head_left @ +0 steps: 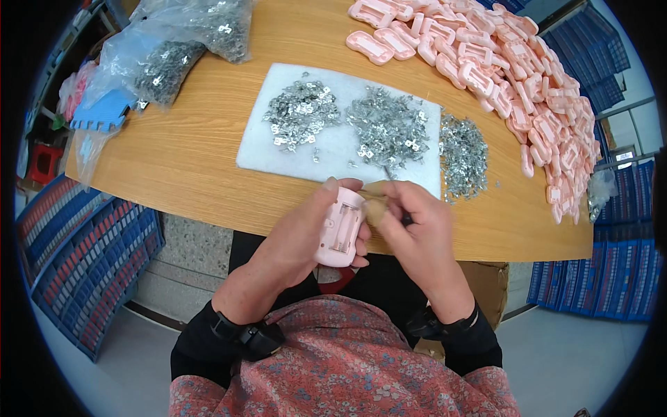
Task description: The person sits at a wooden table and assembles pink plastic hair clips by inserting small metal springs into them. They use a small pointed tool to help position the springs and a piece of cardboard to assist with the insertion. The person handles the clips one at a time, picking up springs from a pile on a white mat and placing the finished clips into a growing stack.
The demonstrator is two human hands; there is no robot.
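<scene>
Pink plastic casing [340, 235] sits gripped in my left hand [306, 233]; my right hand [415, 226] pinches a thin tool against it, above the wooden table [187, 160].

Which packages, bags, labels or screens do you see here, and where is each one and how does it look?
Clear plastic bags: far left of the table, crumpled, full of small silver metal parts.
Blue crates: stacked on the floor at the left, ribbed.
More blue crates: right side, stacked.
Labels, screens: none that I can make out.
</scene>
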